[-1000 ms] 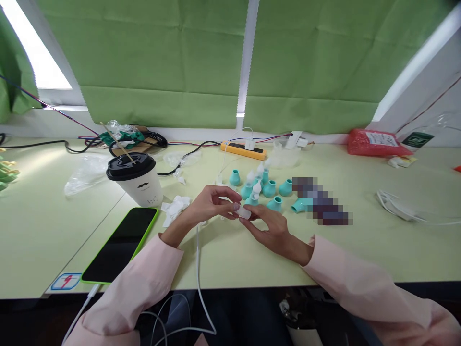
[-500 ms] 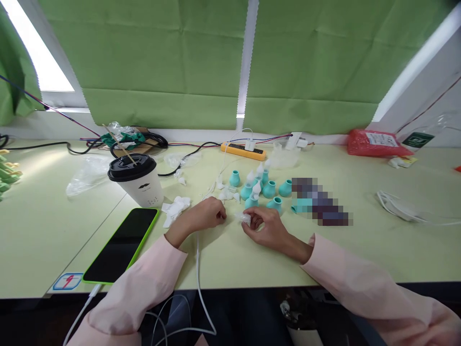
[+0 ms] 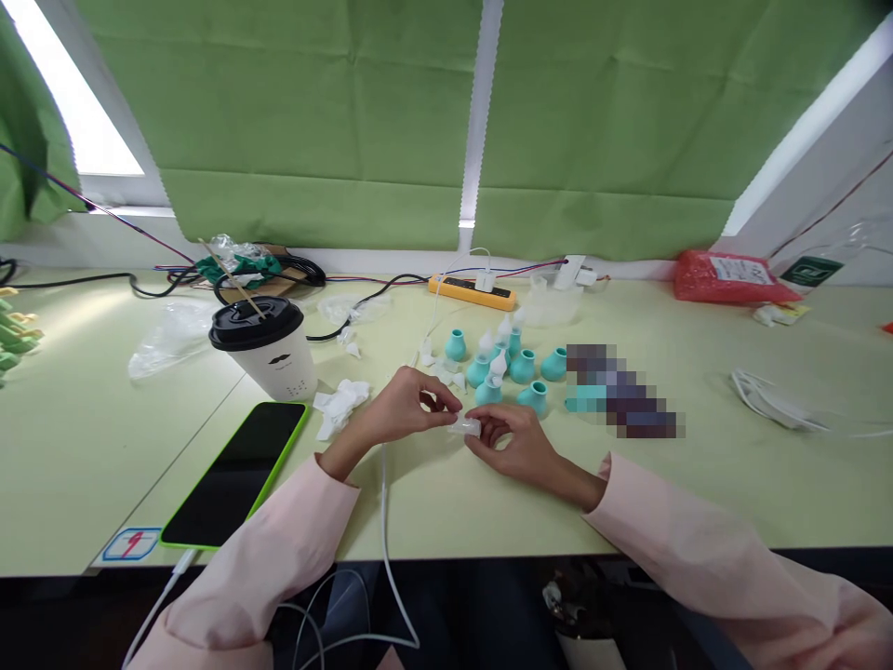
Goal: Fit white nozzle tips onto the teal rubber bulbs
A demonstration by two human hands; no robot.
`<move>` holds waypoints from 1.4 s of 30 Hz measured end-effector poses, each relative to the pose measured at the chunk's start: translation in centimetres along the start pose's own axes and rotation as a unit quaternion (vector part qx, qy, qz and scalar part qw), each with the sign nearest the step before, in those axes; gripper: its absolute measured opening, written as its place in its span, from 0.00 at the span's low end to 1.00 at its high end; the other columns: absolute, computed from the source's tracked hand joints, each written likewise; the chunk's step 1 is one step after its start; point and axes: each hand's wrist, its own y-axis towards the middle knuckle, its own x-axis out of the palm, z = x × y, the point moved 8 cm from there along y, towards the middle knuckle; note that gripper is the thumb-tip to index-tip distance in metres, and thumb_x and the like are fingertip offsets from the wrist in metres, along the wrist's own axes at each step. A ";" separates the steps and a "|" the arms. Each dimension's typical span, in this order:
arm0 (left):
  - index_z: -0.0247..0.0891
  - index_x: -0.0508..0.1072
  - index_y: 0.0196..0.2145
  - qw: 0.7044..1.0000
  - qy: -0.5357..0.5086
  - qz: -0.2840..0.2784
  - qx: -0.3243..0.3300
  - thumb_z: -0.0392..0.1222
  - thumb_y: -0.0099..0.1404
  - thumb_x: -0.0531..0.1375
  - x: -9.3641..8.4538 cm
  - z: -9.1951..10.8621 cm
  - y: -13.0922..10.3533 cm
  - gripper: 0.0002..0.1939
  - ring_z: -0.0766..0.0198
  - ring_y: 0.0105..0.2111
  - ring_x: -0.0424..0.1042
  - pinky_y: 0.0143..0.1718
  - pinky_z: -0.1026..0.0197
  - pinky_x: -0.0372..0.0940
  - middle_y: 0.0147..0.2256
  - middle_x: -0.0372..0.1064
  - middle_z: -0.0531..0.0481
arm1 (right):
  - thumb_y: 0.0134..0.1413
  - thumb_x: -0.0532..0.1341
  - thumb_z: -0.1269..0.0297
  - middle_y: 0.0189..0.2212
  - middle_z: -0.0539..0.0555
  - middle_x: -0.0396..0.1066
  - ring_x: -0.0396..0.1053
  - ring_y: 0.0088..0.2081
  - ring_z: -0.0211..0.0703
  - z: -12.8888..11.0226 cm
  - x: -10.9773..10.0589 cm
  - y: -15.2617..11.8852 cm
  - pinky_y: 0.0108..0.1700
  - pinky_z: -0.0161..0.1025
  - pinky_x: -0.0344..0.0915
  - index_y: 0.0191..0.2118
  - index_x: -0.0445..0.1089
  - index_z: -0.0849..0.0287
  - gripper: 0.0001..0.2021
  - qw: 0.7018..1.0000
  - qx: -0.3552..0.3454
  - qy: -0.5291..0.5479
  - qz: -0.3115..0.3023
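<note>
A small translucent plastic piece (image 3: 466, 426) lies between my two hands, just above the pale table. The fingers and thumb of my right hand (image 3: 514, 445) pinch its right end. My left hand (image 3: 413, 407) has its thumb and index fingertips pressed together at the piece's left end. Just beyond my hands stand several turquoise bulb-shaped pieces (image 3: 523, 367), some with a clear pointed tip (image 3: 498, 364) in the mouth. White scraps (image 3: 446, 372) lie to the left of them.
A lidded paper cup (image 3: 275, 363) and a black-screened phone (image 3: 237, 475) stand and lie left of my hands. A yellow power strip (image 3: 472, 293) and a red package (image 3: 732, 277) are at the back. White cables (image 3: 384, 530) cross the front edge.
My left hand has moved right and its fingers have extended to the plastic piece. The piece has tilted a little in my right hand, which has barely moved.
</note>
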 end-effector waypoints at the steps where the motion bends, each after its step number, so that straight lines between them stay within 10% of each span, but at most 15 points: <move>1: 0.33 0.73 0.29 1.000 0.000 -0.001 0.001 0.36 0.49 0.57 0.0 0.0 0.0 0.08 0.69 0.26 0.66 0.28 0.67 0.63 0.26 0.70 0.49 | 0.40 0.57 0.70 0.20 0.50 0.65 0.62 0.19 0.32 -0.1 0.0 0.0 0.20 0.31 0.64 0.32 0.66 0.63 0.08 1.000 -0.002 0.004 0.002; 42: 0.35 0.71 0.27 0.959 0.206 0.056 0.185 0.30 0.55 0.51 0.2 3.5 -1.0 0.10 0.69 0.27 0.65 0.27 0.67 0.59 0.24 0.65 0.49 | 0.40 0.60 0.62 0.19 0.49 0.64 0.63 0.17 0.33 2.3 0.4 -0.1 0.20 0.33 0.64 0.31 0.68 0.64 0.11 0.962 0.172 0.209 -0.011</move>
